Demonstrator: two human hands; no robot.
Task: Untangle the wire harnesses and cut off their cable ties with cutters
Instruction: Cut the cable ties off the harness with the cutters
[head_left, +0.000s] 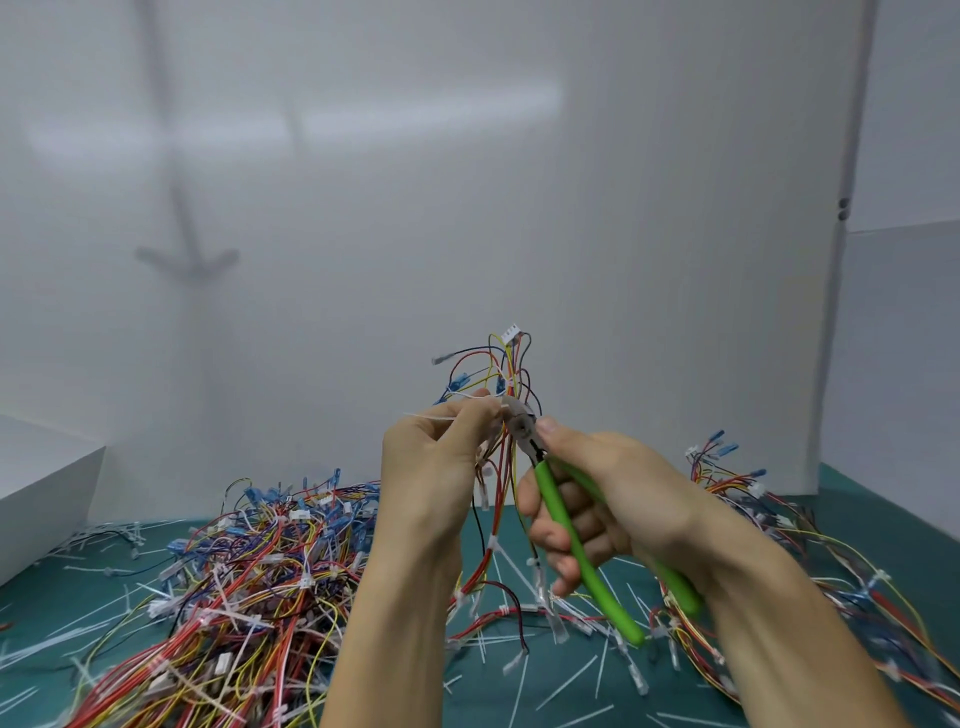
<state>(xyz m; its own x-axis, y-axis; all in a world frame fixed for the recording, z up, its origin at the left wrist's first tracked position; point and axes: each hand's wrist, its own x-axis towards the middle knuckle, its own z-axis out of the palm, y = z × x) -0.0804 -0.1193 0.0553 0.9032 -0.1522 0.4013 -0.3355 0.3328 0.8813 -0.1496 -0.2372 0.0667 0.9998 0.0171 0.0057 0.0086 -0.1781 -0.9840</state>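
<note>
Where the wire harness (506, 374) is held between the hands, its wires run roughly upright, rising above the fingers and hanging below them. It is pinched by the left hand (431, 467) at a white cable tie (428, 415), whose tail points outward to the left. The cutters (566, 525) are gripped by the right hand (597, 499), with the head set against the tie just right of the left fingertips. A cut crosswise to the wires is judged to be required.

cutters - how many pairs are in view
1. The green-handled cutters are in the right hand, nose at the harness held up by the left hand. More could lie buried under the wire heaps on the mat.
</note>
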